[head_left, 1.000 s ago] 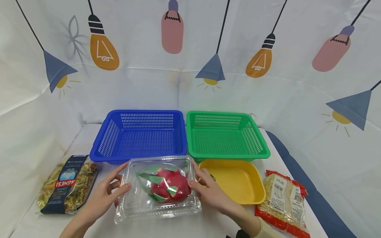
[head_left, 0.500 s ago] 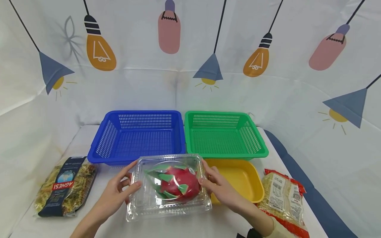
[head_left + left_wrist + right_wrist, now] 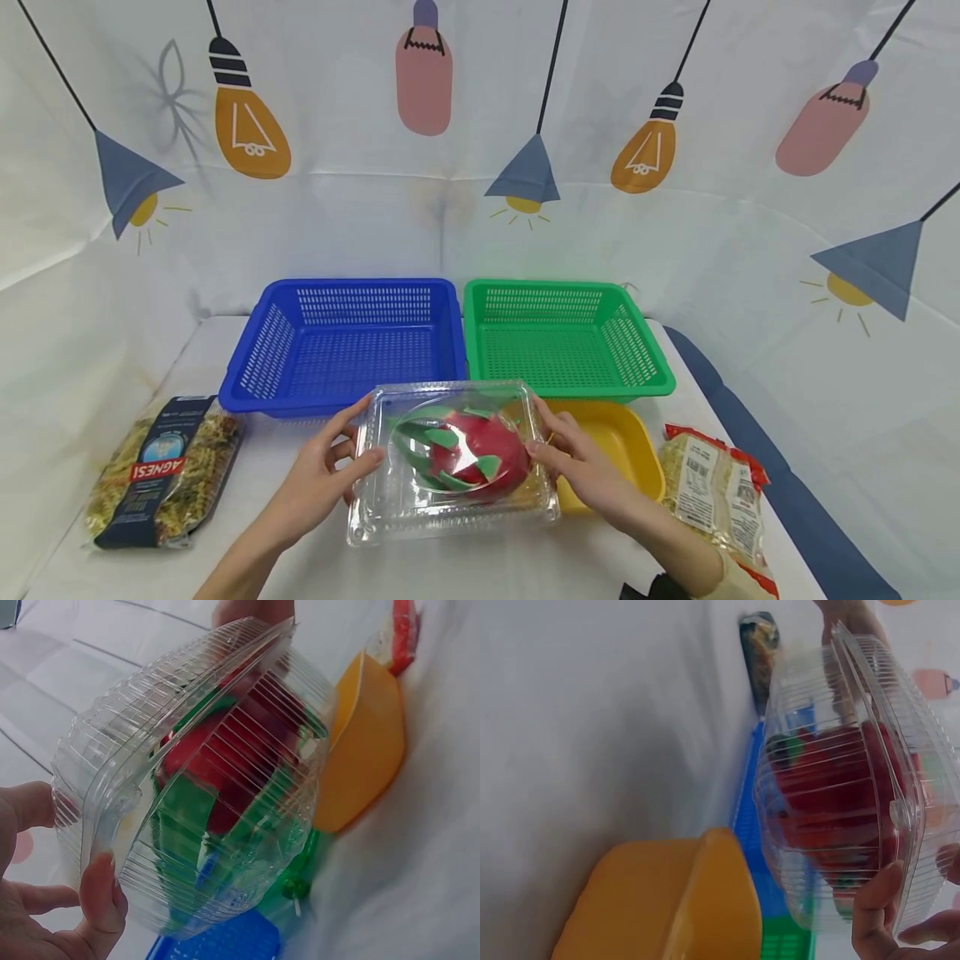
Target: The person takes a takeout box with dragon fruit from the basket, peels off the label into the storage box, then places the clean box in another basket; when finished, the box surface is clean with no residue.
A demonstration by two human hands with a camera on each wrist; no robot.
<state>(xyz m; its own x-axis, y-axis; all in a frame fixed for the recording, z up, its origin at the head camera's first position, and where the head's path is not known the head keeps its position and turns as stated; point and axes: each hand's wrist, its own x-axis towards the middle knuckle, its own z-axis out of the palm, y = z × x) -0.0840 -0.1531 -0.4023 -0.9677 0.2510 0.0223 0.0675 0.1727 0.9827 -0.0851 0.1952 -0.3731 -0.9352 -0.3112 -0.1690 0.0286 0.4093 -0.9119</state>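
A clear plastic clamshell box (image 3: pixel 390 508) with a red and green dragon fruit (image 3: pixel 480 454) inside is held up between two hands. My left hand (image 3: pixel 318 483) grips its left edge, and my right hand (image 3: pixel 588 471) grips the right edge. In the left wrist view, thumb and fingers of the left hand (image 3: pixel 56 900) pinch the side of the box (image 3: pixel 112 772). The right wrist view has the right hand (image 3: pixel 900 919) pinching the rim at the other side, with the fruit (image 3: pixel 832 795) behind the ribbed plastic.
Behind the box stand a blue basket (image 3: pixel 360 408) and a green basket (image 3: pixel 570 392). A yellow tub (image 3: pixel 645 450) is partly hidden by the box and right hand. A pasta pack (image 3: pixel 161 471) lies left, a red-edged bag (image 3: pixel 712 492) right, partly behind the right forearm.
Both hands and the box with the fruit have shifted right and slightly up, so the box now covers part of the yellow tub. Both hands keep their grip.
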